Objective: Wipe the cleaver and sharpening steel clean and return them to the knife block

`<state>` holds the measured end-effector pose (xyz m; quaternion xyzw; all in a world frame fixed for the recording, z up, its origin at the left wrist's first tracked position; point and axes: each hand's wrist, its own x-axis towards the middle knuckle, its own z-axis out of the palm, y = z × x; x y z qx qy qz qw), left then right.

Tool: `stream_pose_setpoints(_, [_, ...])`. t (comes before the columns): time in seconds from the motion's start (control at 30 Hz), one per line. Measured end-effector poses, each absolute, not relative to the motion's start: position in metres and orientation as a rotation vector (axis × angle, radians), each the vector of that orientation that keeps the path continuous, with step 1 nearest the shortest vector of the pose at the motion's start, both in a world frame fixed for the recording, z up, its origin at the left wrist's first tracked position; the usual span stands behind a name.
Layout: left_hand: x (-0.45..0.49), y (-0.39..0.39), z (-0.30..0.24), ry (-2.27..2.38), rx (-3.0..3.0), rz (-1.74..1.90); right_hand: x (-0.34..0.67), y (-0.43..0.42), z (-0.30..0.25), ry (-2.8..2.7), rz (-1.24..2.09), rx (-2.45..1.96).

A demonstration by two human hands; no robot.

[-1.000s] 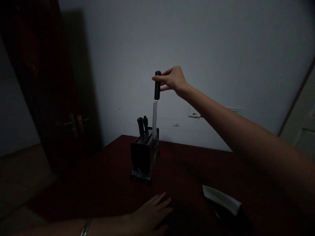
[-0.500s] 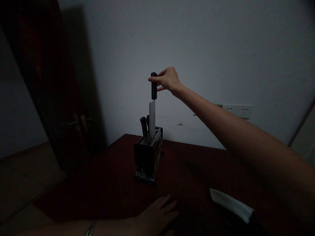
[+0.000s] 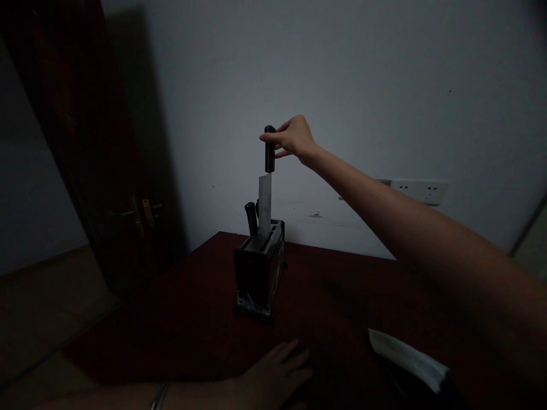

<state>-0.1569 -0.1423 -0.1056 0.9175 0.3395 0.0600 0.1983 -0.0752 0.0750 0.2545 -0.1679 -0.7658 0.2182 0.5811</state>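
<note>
My right hand pinches the black handle of a kitchen knife between thumb and fingers. The broad blade hangs upright, its lower end down inside a slot of the knife block. Another black-handled knife stands in the block to the left of that blade, and one more handle shows partly behind it. My left hand lies flat on the table with fingers spread, holding nothing, nearer to me than the block. A second loose knife lies at the lower right, its handle lost in shadow.
The dark red table meets a pale wall at the back. A socket panel is on the wall behind my right forearm. To the left stands a dark door with a metal handle. The light is dim.
The whole view has shifted slightly, so things sit a little further right. My right hand's grip on the knife and my left hand's pose look the same.
</note>
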Motion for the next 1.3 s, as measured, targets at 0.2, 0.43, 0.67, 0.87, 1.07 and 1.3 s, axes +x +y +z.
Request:
stream_pose_setpoints(0.2, [-0.156,-0.141,-0.106,0.947,2.582,0.146,-0.074,0.077,0.254,-1.734,0.525,-0.465])
stream_pose_setpoints(0.43, [-0.156,-0.140,-0.112,0.956,2.602,0.162,-0.076,0.081,0.254,-1.734,0.527,-0.463])
stream_pose_setpoints(0.67, [-0.155,-0.140,-0.109,0.975,2.569,0.118,-0.076,0.082,0.255,-1.774,0.509,-0.452])
stream_pose_setpoints(0.87, [-0.156,-0.141,-0.106,0.969,2.573,0.136,-0.081,0.080,0.253,-1.757,0.516,-0.402])
stream_pose_setpoints(1.07, [-0.157,-0.139,-0.115,0.973,2.628,0.158,-0.083,0.077,0.249,-1.764,0.519,-0.454])
stream_pose_setpoints(1.3, [-0.158,-0.138,-0.118,0.962,2.677,0.166,-0.085,0.064,0.242,-1.792,0.511,-0.538])
